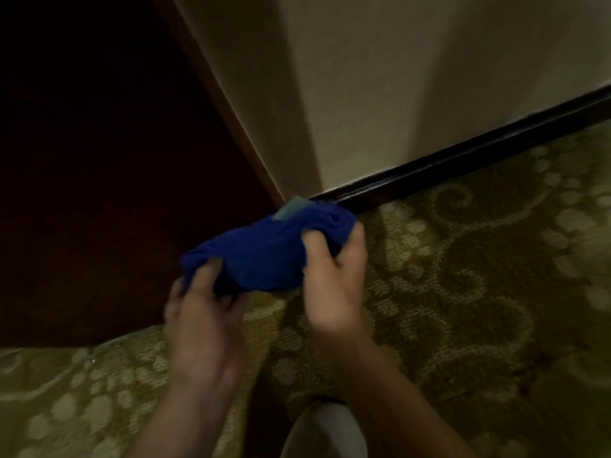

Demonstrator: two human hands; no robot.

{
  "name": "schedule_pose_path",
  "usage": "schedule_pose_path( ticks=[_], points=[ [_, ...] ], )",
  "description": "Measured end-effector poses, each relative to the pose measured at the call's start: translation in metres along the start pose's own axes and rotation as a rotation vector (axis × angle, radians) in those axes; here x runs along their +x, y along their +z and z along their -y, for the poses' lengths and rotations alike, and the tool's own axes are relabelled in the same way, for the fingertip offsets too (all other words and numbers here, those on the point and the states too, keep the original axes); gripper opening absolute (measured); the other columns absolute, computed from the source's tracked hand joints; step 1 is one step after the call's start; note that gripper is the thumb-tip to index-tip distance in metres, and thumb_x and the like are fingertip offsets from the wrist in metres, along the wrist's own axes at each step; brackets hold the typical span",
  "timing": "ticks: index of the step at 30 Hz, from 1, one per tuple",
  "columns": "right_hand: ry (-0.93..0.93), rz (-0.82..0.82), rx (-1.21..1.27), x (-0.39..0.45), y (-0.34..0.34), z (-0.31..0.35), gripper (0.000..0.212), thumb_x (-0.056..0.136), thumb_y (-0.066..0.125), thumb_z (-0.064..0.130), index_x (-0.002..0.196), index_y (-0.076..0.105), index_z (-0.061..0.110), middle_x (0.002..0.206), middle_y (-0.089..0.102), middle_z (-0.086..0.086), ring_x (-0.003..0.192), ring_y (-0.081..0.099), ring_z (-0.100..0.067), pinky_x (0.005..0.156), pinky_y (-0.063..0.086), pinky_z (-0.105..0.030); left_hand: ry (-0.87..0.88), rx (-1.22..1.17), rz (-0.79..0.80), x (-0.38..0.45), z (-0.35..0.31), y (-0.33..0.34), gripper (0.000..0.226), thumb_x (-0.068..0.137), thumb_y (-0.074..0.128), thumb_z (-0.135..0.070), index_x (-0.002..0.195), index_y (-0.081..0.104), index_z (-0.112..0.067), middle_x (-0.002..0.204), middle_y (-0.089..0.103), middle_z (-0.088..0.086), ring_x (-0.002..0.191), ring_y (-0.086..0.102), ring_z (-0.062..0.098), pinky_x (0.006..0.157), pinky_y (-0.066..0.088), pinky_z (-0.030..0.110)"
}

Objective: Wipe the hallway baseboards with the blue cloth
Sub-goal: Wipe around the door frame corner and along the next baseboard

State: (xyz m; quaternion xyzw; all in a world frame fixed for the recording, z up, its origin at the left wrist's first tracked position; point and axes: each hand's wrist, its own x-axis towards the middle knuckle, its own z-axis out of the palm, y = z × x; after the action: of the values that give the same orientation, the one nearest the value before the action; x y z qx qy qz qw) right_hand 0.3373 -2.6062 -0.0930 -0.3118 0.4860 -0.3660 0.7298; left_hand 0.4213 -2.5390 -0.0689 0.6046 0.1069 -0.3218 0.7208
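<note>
A bunched blue cloth [264,249] with a pale tag on top hangs between both hands, just above the carpet. My left hand [201,309] grips its near left end, fingers curled into the fabric. Its right end is held by my right hand [334,269], thumb and fingers wrapped round it. The cloth's far right end reaches the start of the dark baseboard [463,153], close to the wall corner; whether it touches the board I cannot tell. The baseboard runs from there up to the right along the beige wall.
A dark brown door [99,160] fills the left, with its frame [228,104] beside the wall corner. Patterned green and cream carpet [479,292] covers the floor. A pale rounded shape, perhaps my knee [327,431], shows at the bottom.
</note>
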Motion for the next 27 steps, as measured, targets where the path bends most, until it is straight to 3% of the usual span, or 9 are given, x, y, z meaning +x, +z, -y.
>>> schedule_pose_path(
  ticks=[3,8,10,13,16,18,22,25,27],
  points=[
    [-0.046,0.038,-0.029,0.003,-0.002,-0.001,0.04,0.097,0.053,0.015,0.133,0.046,0.031,0.115,0.058,0.018,0.101,0.06,0.005,0.077,0.053,-0.011,-0.024,0.019,0.011,0.001,0.0,0.002,0.042,0.095,0.058,-0.015,0.135,0.048,-0.021,0.123,0.065,0.004,0.108,0.067,0.018,0.092,0.054,0.035],
    [0.174,-0.096,-0.019,0.025,-0.025,-0.015,0.035,0.095,0.054,0.004,0.124,0.05,0.023,0.123,0.061,-0.005,0.104,0.062,-0.016,0.096,0.053,-0.039,-0.327,0.124,-0.051,0.017,0.029,0.007,0.031,0.094,0.059,-0.01,0.124,0.056,-0.018,0.131,0.059,0.01,0.119,0.057,0.025,0.089,0.051,0.037],
    [0.146,-0.16,-0.037,0.037,-0.029,-0.011,0.027,0.093,0.056,0.004,0.11,0.055,0.026,0.118,0.063,-0.009,0.103,0.063,-0.022,0.097,0.052,-0.046,-0.368,0.195,0.009,0.018,0.035,0.006,0.023,0.094,0.06,-0.012,0.115,0.059,-0.022,0.125,0.062,0.008,0.113,0.061,0.026,0.086,0.051,0.038],
    [0.001,-0.25,-0.158,0.048,-0.024,-0.006,0.023,0.091,0.058,0.01,0.111,0.057,0.022,0.11,0.065,-0.005,0.101,0.064,-0.02,0.097,0.051,-0.047,-0.462,0.267,0.112,0.013,0.039,0.007,0.034,0.095,0.059,-0.017,0.128,0.056,-0.023,0.124,0.065,0.007,0.107,0.065,0.026,0.082,0.053,0.037],
    [-0.068,-0.216,-0.358,0.045,-0.012,-0.017,0.027,0.094,0.055,0.014,0.121,0.052,0.016,0.113,0.064,-0.004,0.106,0.063,-0.025,0.097,0.05,-0.045,-0.509,0.279,0.1,0.017,0.037,0.008,0.042,0.096,0.057,-0.017,0.137,0.051,-0.017,0.132,0.061,0.011,0.116,0.059,0.027,0.094,0.048,0.037],
    [-0.006,-0.128,-0.414,0.047,-0.008,-0.016,0.031,0.097,0.05,0.018,0.128,0.049,0.018,0.117,0.061,-0.004,0.112,0.06,-0.027,0.1,0.047,-0.045,-0.538,0.269,0.09,0.016,0.035,0.009,0.048,0.096,0.057,-0.019,0.143,0.045,-0.017,0.138,0.056,0.011,0.123,0.054,0.025,0.107,0.039,0.036],
    [0.094,0.01,-0.385,0.055,-0.002,0.007,0.033,0.097,0.047,0.021,0.13,0.05,0.024,0.123,0.059,-0.002,0.116,0.056,-0.025,0.105,0.042,-0.043,-0.476,0.18,0.058,0.003,0.034,0.015,0.051,0.096,0.057,-0.022,0.145,0.043,-0.022,0.144,0.051,0.005,0.131,0.048,0.024,0.11,0.035,0.038],
    [-0.035,0.134,-0.158,0.039,0.002,0.036,0.026,0.096,0.052,0.026,0.122,0.056,0.031,0.114,0.063,0.007,0.105,0.061,-0.013,0.092,0.049,-0.033,-0.209,0.134,0.091,-0.016,0.018,0.024,0.048,0.084,0.063,-0.015,0.13,0.057,-0.026,0.127,0.066,-0.002,0.111,0.065,0.019,0.086,0.047,0.034],
    [-0.179,0.2,-0.101,0.033,0.007,0.047,0.018,0.096,0.055,0.029,0.113,0.059,0.026,0.107,0.067,0.005,0.096,0.066,-0.01,0.085,0.055,-0.034,-0.076,0.109,0.183,-0.023,0.007,0.027,0.048,0.078,0.062,-0.02,0.126,0.061,-0.027,0.12,0.071,-0.007,0.107,0.068,0.015,0.084,0.047,0.034]
  ],
)
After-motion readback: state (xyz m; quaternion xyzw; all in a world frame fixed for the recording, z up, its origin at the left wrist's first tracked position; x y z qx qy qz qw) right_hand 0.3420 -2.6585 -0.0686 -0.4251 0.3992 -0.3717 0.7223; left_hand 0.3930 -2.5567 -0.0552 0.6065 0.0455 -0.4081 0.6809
